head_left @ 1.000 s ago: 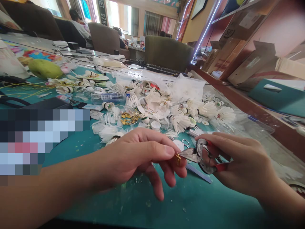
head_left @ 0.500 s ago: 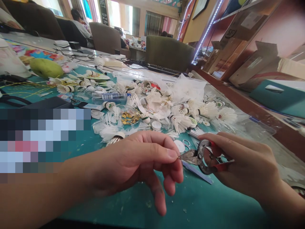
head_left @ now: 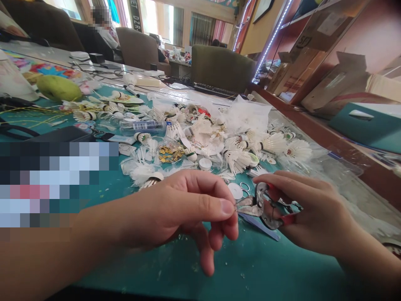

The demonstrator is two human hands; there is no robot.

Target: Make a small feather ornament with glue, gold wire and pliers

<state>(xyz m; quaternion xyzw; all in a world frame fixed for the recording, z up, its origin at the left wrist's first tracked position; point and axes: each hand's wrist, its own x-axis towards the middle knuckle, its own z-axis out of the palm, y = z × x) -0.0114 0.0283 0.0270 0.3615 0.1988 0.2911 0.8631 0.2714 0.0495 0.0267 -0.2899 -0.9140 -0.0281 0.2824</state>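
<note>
My left hand (head_left: 184, 209) hovers over the teal mat (head_left: 250, 267), thumb and forefinger pinched on something too small and hidden to name. My right hand (head_left: 310, 213) grips small pliers (head_left: 260, 207) with red handles. The metal jaws point left and meet my left fingertips. Just behind the hands lie a small metal ring (head_left: 244, 187) and a white round cap (head_left: 235, 191). A thin blue strip (head_left: 260, 225) lies on the mat under the pliers.
A heap of white feather shuttlecocks (head_left: 238, 154) and clear plastic bags covers the table beyond my hands, with a bag of gold pieces (head_left: 171, 154). A green fruit (head_left: 59, 88) and a small bottle (head_left: 142, 126) lie further left. Armchairs, seated people and shelves with cardboard boxes surround the table.
A small gold piece showed at my left fingertips a second ago; my fingers now hide it. Both hands stay together, and the pliers have shifted slightly up and left.
</note>
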